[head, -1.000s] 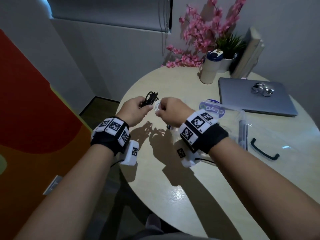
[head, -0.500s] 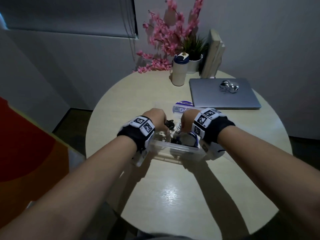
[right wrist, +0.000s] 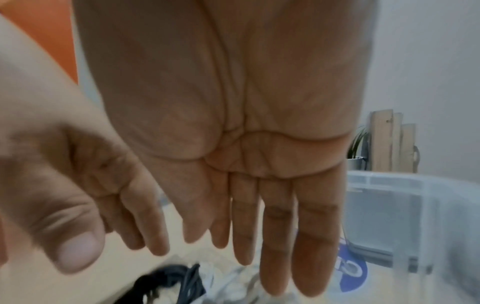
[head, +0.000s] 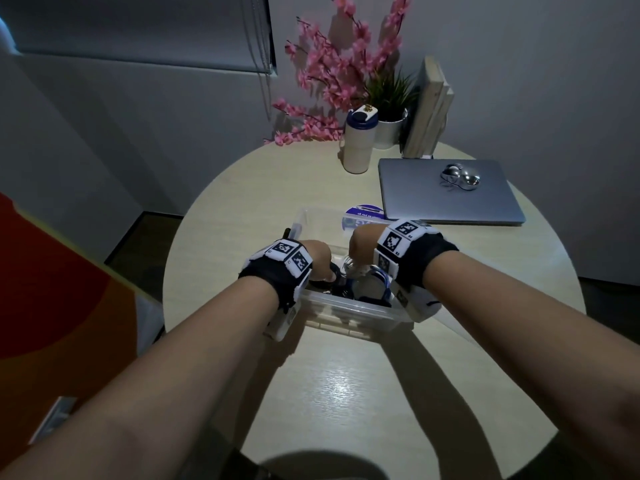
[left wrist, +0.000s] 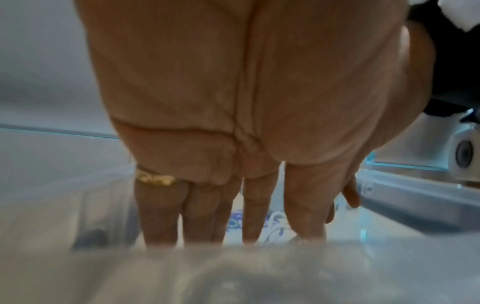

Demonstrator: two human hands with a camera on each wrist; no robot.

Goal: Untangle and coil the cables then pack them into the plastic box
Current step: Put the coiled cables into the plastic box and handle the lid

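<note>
A clear plastic box (head: 353, 308) stands on the round table in front of me. Inside it lie a black cable coil (head: 330, 276), a white cable (head: 354, 269) and a blue coil (head: 375, 287). My left hand (head: 317, 258) hangs over the box's left side, fingers straight and pointing down at the black coil. My right hand (head: 362, 244) hangs just to its right over the white cable. In the left wrist view my left hand (left wrist: 233, 236) holds nothing above the white cable (left wrist: 276, 228). In the right wrist view my right hand (right wrist: 259, 267) is empty above the black cable (right wrist: 168, 286).
A closed grey laptop (head: 446, 202) with a shiny silver object (head: 460, 176) on it lies at the back right. A white tumbler (head: 358, 143), pink flowers (head: 332, 74), a potted plant (head: 391, 129) and wooden boards (head: 429, 105) stand at the far edge. A blue-labelled round item (head: 363, 216) lies behind the box.
Both hands came down from above the table into the box. The left hand let go of the black bundle and the right hand let go of the white cable.
</note>
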